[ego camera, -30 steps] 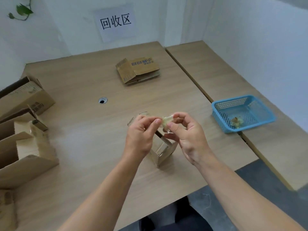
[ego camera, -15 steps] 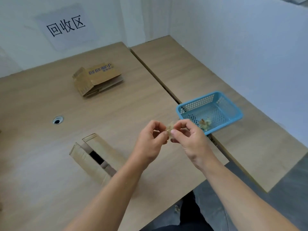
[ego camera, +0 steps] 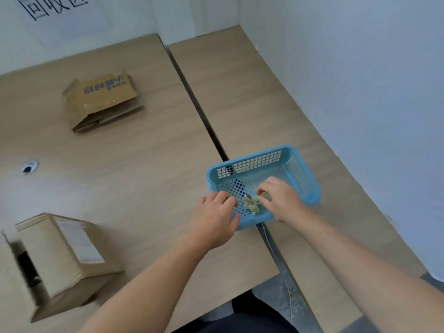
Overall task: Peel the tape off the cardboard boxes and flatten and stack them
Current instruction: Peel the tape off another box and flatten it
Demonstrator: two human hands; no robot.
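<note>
Cropped wall sign (ego camera: 52,6) reads 回收区; blue print on flattened box (ego camera: 101,99) illegible.

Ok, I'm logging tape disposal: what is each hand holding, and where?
The right hand seems to pinch the tape wad at its right edge; the left hand grips the blue basket by its near-left rim.

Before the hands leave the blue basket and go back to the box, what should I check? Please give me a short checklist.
1. The tape wad lies inside the basket: ok.
2. The right hand is free of the tape: cannot tell, its fingertips are right at it.
3. The left hand holds nothing: cannot tell, it touches the basket's near rim.
4. The box at the near left is flattened: not ok, it stands open.
5. The flat pile at the far side is ready to stack on: ok.
</note>
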